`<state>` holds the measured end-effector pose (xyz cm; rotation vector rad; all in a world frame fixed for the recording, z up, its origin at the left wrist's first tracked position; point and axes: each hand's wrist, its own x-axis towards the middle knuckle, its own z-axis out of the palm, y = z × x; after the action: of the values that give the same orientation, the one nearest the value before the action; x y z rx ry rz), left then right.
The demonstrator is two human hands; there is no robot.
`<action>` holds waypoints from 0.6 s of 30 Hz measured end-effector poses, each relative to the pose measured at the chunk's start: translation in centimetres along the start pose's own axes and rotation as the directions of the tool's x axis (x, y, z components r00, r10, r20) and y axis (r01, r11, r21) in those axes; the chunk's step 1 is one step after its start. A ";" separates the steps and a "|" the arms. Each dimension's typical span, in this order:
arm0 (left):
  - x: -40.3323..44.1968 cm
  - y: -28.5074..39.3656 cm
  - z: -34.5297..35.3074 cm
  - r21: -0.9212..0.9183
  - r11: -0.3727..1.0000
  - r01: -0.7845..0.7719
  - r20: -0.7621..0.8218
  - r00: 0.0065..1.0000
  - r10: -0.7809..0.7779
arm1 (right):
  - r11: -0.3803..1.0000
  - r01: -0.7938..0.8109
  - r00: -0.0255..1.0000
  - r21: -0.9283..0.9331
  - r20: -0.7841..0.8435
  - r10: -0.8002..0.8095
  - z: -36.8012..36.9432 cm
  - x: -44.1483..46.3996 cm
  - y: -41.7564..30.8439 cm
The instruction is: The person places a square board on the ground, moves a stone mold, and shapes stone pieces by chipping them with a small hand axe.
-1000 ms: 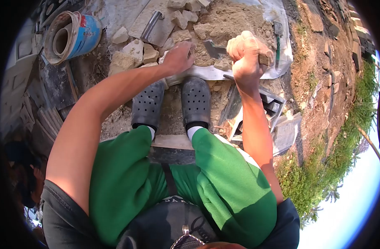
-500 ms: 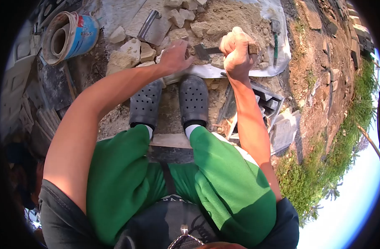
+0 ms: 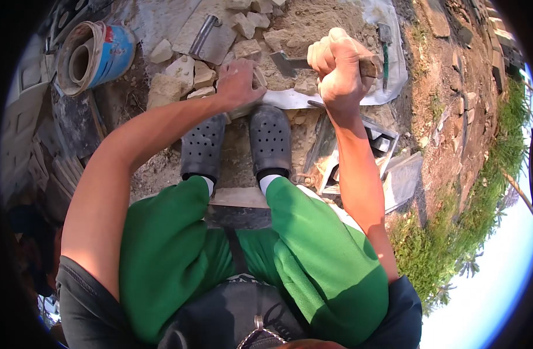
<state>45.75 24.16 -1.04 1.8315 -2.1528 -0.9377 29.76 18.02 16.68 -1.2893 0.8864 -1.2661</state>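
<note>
My left hand is curled around a pale stone piece, which shows between the thumb and fingers just beyond my shoes. My right hand is a fist around the wooden handle of a hatchet-like tool. Its flat dark metal blade points left toward the stone, with a gap between them. Broken pale stones lie left of my left hand. A hammer with a green handle rests on the white sheet to the right.
A blue and white bucket stands at the upper left. A metal tool with a tubular handle lies on a slab. Close by my right forearm is a grey frame-like crate. My grey clogs are near the sheet's edge.
My left hand has shifted slightly left and down, and the stone piece now shows in it. My right hand has moved a little right and up with the tool.
</note>
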 end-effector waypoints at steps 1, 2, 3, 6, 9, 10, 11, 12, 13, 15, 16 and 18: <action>0.0 0.1 -0.1 -0.003 1.000 0.004 -0.002 1.000 -0.004 | 0.998 0.020 1.000 0.058 -0.002 -0.020 0.3 -0.2 -0.6; 0.0 0.1 -0.3 0.001 1.000 0.017 0.010 1.000 -0.017 | 0.992 0.042 0.999 0.115 -0.006 -0.042 0.5 -0.2 -0.8; 0.0 0.2 -0.4 0.006 1.000 0.027 0.024 0.999 -0.027 | 0.996 0.066 0.998 0.065 0.012 -0.067 0.4 -0.5 0.0; 0.1 0.2 -0.2 0.002 0.999 0.044 0.013 0.999 -0.044 | 0.956 0.063 0.998 -0.287 0.008 -0.063 0.4 -1.5 3.8; 0.0 0.4 -0.4 0.008 0.999 0.053 0.025 0.998 -0.053 | 0.996 -0.037 0.999 -0.082 -0.016 0.036 0.5 -0.4 2.5; 0.1 0.2 -0.4 0.010 0.998 0.056 0.023 0.998 -0.056 | 1.000 -0.022 1.000 0.017 0.018 0.022 0.6 0.0 1.5; 0.0 0.2 -0.3 0.011 0.999 0.048 0.007 0.999 -0.048 | 0.997 -0.067 0.997 0.048 -0.034 0.069 1.1 -0.4 0.2; -0.1 0.2 -0.2 0.011 0.999 0.038 -0.009 0.999 -0.037 | 1.000 -0.003 1.000 0.026 -0.021 0.003 1.4 -0.4 -0.6; 0.0 0.1 -0.2 0.010 0.999 0.040 -0.011 0.999 -0.040 | 0.999 0.031 1.000 -0.041 0.001 -0.031 1.5 -0.6 -0.4; 0.0 0.0 -0.3 0.017 0.998 0.055 0.009 0.998 -0.055 | 0.983 0.047 0.999 -0.177 0.012 -0.045 1.5 -1.9 2.1; 0.0 0.0 -0.3 0.018 0.999 0.050 0.007 0.999 -0.050 | 0.969 0.027 1.000 -0.246 0.000 -0.028 1.7 -2.1 3.4; -0.1 0.0 -0.2 0.063 0.997 0.051 -0.009 0.999 -0.051 | 0.985 -0.068 0.997 -0.156 -0.039 0.063 1.1 -1.4 3.5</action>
<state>45.87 24.20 -0.83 1.9245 -2.1649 -0.8818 31.16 19.09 13.16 -1.3541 1.0620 -1.1881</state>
